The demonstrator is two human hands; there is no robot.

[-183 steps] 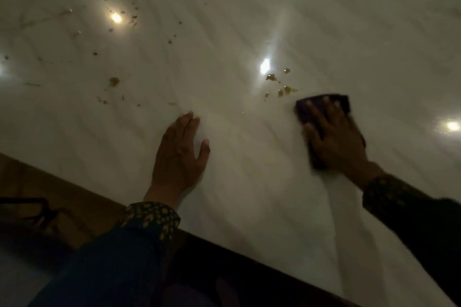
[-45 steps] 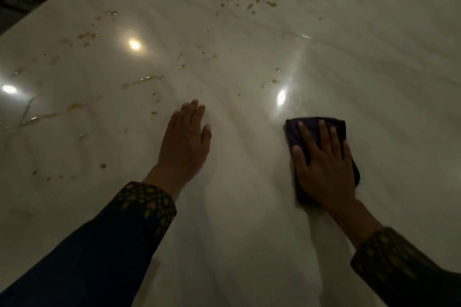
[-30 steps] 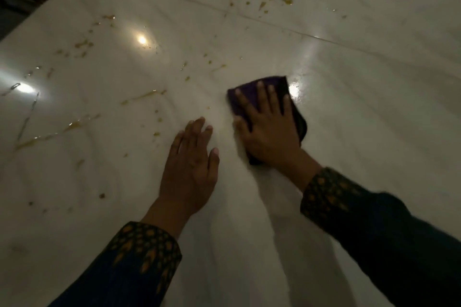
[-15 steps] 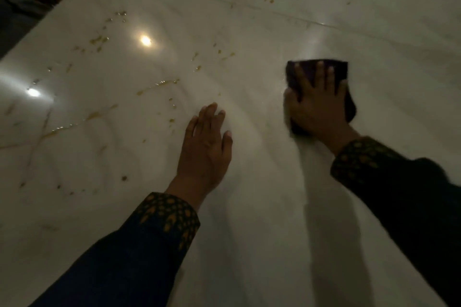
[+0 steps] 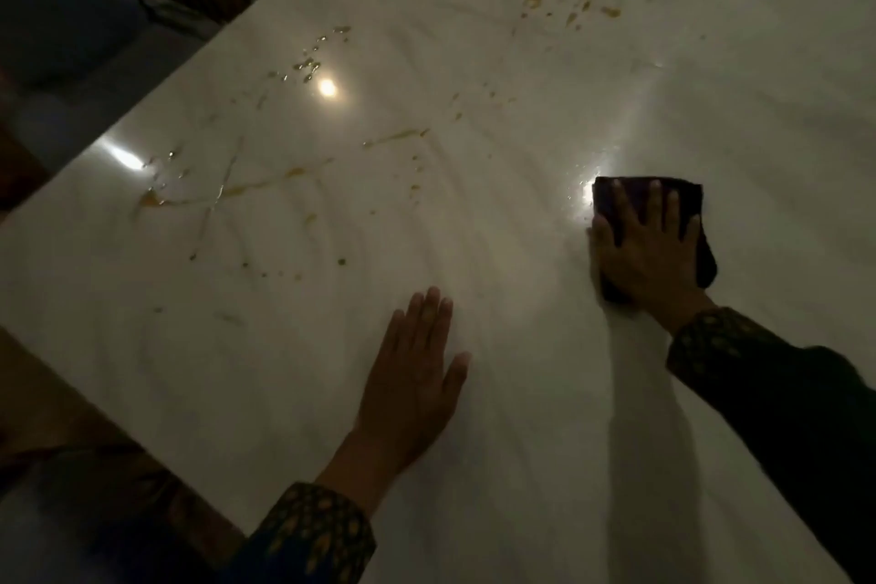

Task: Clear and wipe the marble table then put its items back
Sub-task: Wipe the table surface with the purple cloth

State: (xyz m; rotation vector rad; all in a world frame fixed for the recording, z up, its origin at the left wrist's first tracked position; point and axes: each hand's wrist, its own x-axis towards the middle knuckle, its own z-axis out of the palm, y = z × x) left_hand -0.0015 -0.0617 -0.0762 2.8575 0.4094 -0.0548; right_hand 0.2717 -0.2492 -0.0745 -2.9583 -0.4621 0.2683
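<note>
Both hands lie flat: left hand (image 5: 410, 386) on the bench (image 5: 545, 465), right hand (image 5: 652, 251) pressing the soft, limp cloth (image 5: 637, 190) under my palm

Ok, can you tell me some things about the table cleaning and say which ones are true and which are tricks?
1. The right hand presses flat on a dark cloth. True.
2. The left hand holds a sponge. False: it lies flat on the marble table, holding nothing.
3. Yellowish spills remain on the table. True.
4. The cloth is lying on those spills. False: the spills are off to the left of the cloth, and some lie at the far end.
5. Plates stand on the table. False: none are in view.
</note>
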